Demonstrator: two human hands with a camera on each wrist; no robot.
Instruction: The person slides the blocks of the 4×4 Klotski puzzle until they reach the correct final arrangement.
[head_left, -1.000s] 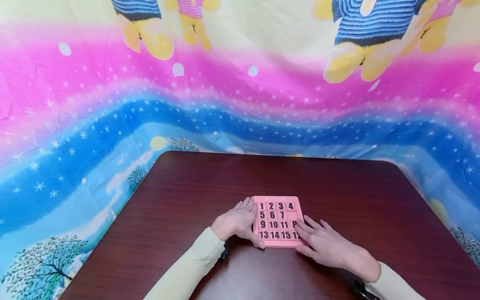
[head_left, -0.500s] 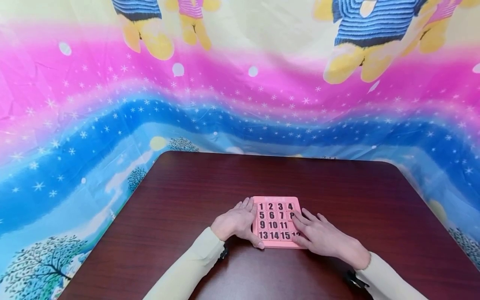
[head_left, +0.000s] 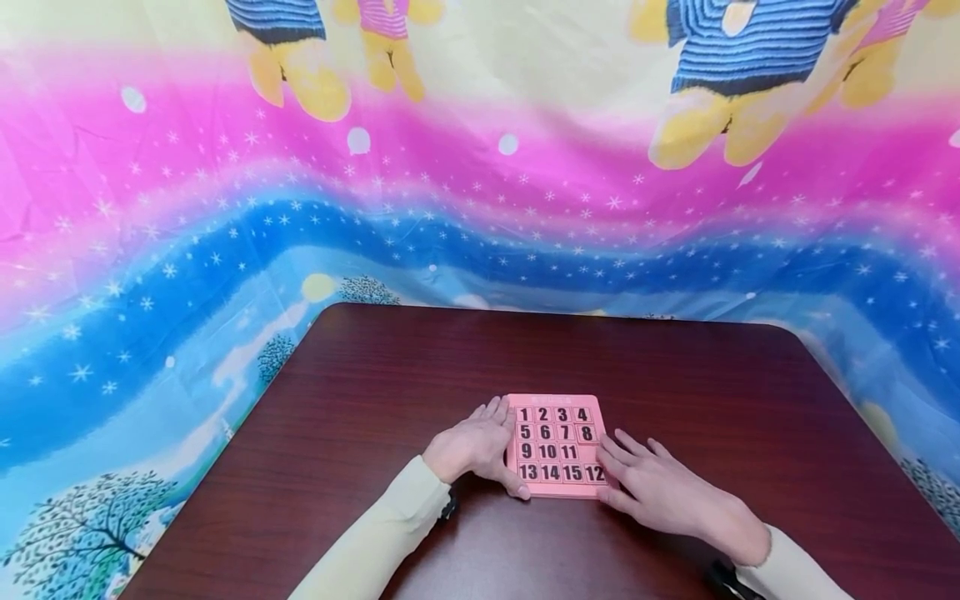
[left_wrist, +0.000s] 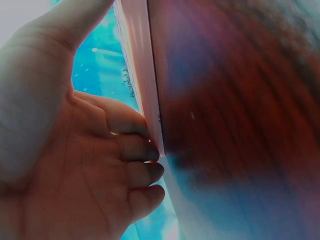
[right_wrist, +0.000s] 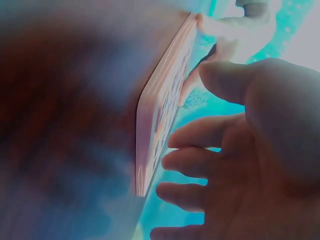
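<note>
A pink number slide puzzle (head_left: 547, 450) lies flat on the table. Its top rows read 1 to 4 and 5 to 8, with tile 8 (head_left: 587, 433) at the right end. Row three shows 9, 10, 11 and a gap; the lowest row ends in tile 12 (head_left: 594, 473). My left hand (head_left: 476, 443) rests along the puzzle's left side, thumb at the near left corner, fingertips touching the side wall (left_wrist: 145, 85) in the left wrist view. My right hand (head_left: 663, 490) is at the right edge, fingers extended and spread, nothing held; contact there is unclear.
The dark red-brown wooden table (head_left: 420, 358) extends around the puzzle on all sides. Behind it and at its sides hangs a patterned cloth (head_left: 480, 200) in pink, blue and cream. Dark straps (head_left: 447, 506) circle both wrists.
Tile 8 has slid up from the third row to the second, leaving the gap below it. The right hand moved up and inward over the tiles, then back right. The left hand stayed put.
</note>
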